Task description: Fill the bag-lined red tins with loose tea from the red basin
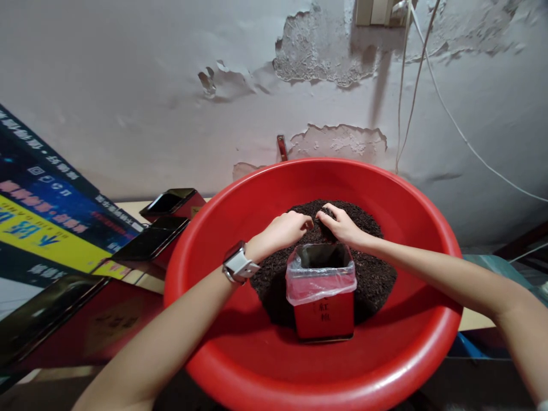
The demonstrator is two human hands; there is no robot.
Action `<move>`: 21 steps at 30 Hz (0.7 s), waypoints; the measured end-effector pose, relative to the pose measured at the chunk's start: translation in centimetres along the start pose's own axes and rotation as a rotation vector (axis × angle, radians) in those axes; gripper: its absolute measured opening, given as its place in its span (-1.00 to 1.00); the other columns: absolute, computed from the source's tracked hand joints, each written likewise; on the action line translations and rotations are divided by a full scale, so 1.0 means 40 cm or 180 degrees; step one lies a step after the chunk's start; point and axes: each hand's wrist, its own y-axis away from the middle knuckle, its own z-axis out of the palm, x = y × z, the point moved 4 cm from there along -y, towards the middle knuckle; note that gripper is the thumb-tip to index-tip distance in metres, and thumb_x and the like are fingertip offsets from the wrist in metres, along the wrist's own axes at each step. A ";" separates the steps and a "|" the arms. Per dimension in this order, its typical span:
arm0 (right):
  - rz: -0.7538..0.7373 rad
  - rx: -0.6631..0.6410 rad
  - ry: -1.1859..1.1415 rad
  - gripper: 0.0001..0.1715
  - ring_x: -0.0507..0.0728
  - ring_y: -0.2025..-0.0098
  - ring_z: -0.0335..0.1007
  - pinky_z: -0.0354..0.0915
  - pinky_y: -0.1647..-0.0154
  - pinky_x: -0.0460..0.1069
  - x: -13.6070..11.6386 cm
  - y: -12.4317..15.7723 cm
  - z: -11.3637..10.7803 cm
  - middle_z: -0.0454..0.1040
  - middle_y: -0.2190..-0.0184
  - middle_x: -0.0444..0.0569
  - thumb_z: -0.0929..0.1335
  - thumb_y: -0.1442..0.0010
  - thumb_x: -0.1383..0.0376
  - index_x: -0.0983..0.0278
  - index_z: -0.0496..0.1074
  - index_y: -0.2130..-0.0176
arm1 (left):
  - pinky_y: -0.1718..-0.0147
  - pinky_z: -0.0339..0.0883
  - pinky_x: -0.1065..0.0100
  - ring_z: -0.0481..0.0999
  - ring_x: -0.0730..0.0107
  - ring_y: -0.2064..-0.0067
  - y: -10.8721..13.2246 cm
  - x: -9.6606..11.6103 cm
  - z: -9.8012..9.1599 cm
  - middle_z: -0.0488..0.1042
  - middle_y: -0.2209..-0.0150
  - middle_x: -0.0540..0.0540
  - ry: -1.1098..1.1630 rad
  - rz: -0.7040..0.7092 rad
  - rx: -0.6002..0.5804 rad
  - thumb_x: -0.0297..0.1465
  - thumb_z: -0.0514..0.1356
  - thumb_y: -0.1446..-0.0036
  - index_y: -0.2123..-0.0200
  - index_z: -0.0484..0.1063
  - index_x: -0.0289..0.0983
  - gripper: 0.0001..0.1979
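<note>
Dark, loose tea leaves point(372, 285) lie heaped in a big red plastic basin point(240, 365). On the near part of the heap stands a red square tin point(314, 322) with dark characters on its front. A clear plastic bag point(319, 288) lines it and folds down over its rim. My left hand point(295, 225), wearing a watch with a pale strap point(241, 264), is curled just behind the tin, fingertips turned down at the leaves; what it holds is hidden. Beside it, my right hand point(341, 225) has its fingers bent around a dark bit of tea leaves.
Several red and black tins point(158, 242) lie at the left of the basin, near a printed banner point(55, 222). Behind is a wall point(141, 97) with peeling plaster. Cables point(440, 103) hang from a socket box point(379, 12) at the upper right.
</note>
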 end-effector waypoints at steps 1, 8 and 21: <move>-0.0001 -0.0002 -0.0036 -0.71 0.01 0.38 0.18 0.16 0.32 -0.08 -0.003 0.002 0.000 0.29 0.47 -0.17 0.22 -0.13 0.08 0.26 0.23 0.39 | 0.16 0.35 0.39 0.53 0.25 0.07 0.001 0.000 -0.001 0.55 0.07 -0.12 -0.0011 -0.0008 -0.0004 -0.49 0.07 -0.15 0.14 0.52 -0.19 -0.72; 0.0185 -0.0109 -0.0500 -0.70 0.01 0.43 0.18 0.18 0.40 -0.09 -0.003 0.018 0.010 0.24 0.51 -0.19 0.23 -0.13 0.05 0.24 0.22 0.39 | 0.15 0.35 0.37 0.52 0.22 0.05 0.005 0.004 -0.004 0.54 0.06 -0.14 -0.0145 -0.0056 -0.0068 -0.50 0.04 -0.18 0.10 0.51 -0.23 -0.69; 0.0824 -0.0179 -0.0885 -0.81 -0.06 0.65 0.09 0.05 0.69 -0.14 -0.010 0.034 0.025 0.19 0.61 -0.25 0.21 -0.21 0.19 0.23 0.21 0.40 | 0.20 0.34 0.38 0.52 0.22 0.06 0.003 0.006 0.008 0.54 0.05 -0.14 -0.0217 -0.0061 -0.0134 -0.49 0.02 -0.20 0.12 0.51 -0.22 -0.70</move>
